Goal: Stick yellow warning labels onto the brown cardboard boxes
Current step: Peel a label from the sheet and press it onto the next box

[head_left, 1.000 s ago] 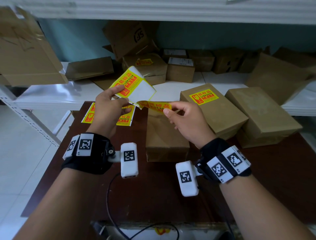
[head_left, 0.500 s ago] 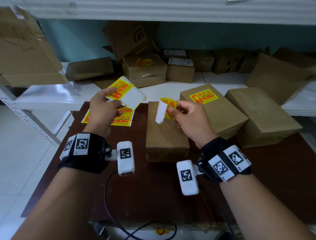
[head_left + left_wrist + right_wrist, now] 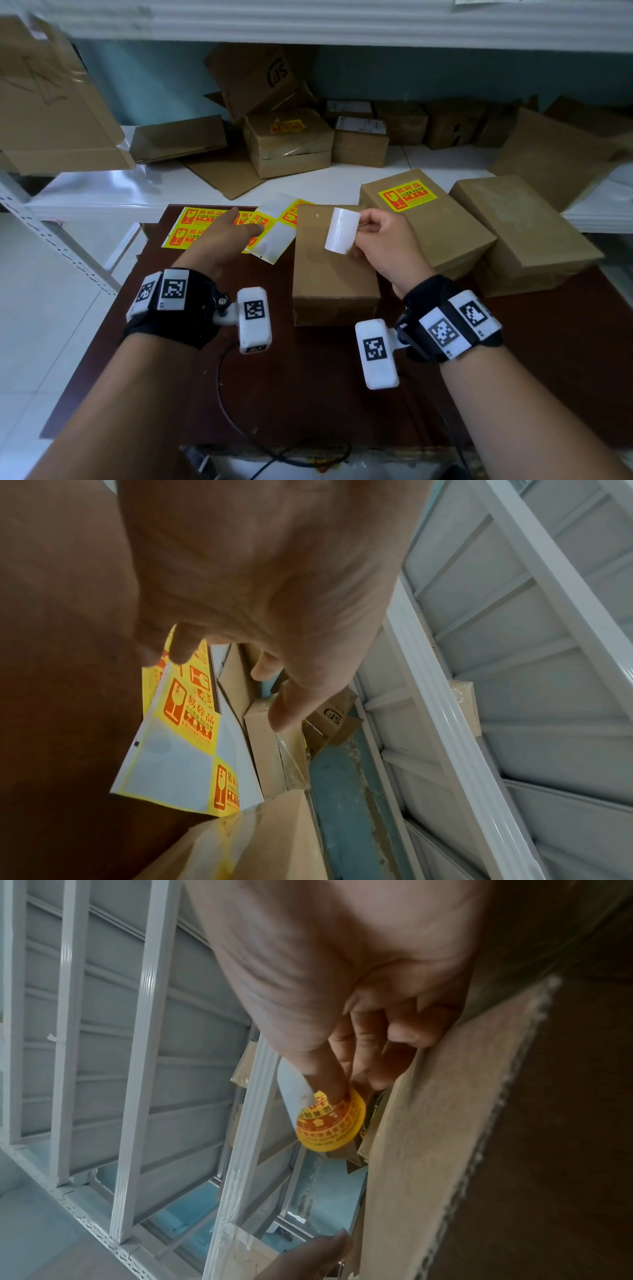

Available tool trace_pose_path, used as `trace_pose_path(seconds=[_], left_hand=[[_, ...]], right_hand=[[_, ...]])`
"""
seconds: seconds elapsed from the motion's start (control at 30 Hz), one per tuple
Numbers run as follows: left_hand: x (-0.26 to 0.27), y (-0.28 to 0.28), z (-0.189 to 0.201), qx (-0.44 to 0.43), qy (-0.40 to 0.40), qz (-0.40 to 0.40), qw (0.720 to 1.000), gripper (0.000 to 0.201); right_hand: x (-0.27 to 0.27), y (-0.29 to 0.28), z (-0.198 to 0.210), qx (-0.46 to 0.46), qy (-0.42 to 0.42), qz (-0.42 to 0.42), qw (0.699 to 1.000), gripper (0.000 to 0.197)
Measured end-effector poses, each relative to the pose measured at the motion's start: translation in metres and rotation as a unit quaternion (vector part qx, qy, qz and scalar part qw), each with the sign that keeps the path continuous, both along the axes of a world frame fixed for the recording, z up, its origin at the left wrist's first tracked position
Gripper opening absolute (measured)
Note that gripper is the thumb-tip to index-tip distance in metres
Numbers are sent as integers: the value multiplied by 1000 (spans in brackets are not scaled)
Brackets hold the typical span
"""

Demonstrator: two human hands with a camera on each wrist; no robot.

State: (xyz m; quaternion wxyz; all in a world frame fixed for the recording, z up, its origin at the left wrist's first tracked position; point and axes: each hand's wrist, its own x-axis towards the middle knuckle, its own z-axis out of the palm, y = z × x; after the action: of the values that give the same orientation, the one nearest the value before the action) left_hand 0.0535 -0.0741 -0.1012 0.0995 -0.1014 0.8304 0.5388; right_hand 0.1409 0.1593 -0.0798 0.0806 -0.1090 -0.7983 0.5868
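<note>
My right hand [image 3: 359,226] pinches a peeled yellow warning label [image 3: 340,234] by one edge; it curls, white back toward me, over the far end of a plain brown box [image 3: 329,277] in the middle of the table. The right wrist view shows the label's [image 3: 329,1121] printed side beyond my right hand [image 3: 342,1088]. My left hand [image 3: 246,222] lies with straight fingers on a partly peeled label sheet [image 3: 277,236] left of that box. In the left wrist view the left hand [image 3: 231,685] hovers over that sheet [image 3: 185,750], thumb clear of it.
Right of the plain box lie a labelled box [image 3: 442,236] and another unlabelled box [image 3: 520,226]. A second label sheet [image 3: 190,226] lies under my left hand. The white shelf [image 3: 171,185] behind the dark table [image 3: 308,377] carries several more boxes.
My left hand lowered the label sheet from the air onto the table and let it go. My right hand brought the peeled label rightward and down over the plain box.
</note>
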Motion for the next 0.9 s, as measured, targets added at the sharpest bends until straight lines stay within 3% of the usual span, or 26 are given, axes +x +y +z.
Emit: trace_pose_path(seconds=[0.2, 0.5, 0.9], left_hand=[[15, 21, 11, -4, 77, -103, 992, 56], [28, 42, 10, 67, 53, -186, 979, 72], [27, 25, 15, -52, 26, -297, 953, 83]], right_hand=[[1, 0, 0, 16, -29, 8, 999, 15], [2, 2, 3, 34, -47, 25, 998, 20], [3, 8, 9, 12, -50, 0, 999, 8]])
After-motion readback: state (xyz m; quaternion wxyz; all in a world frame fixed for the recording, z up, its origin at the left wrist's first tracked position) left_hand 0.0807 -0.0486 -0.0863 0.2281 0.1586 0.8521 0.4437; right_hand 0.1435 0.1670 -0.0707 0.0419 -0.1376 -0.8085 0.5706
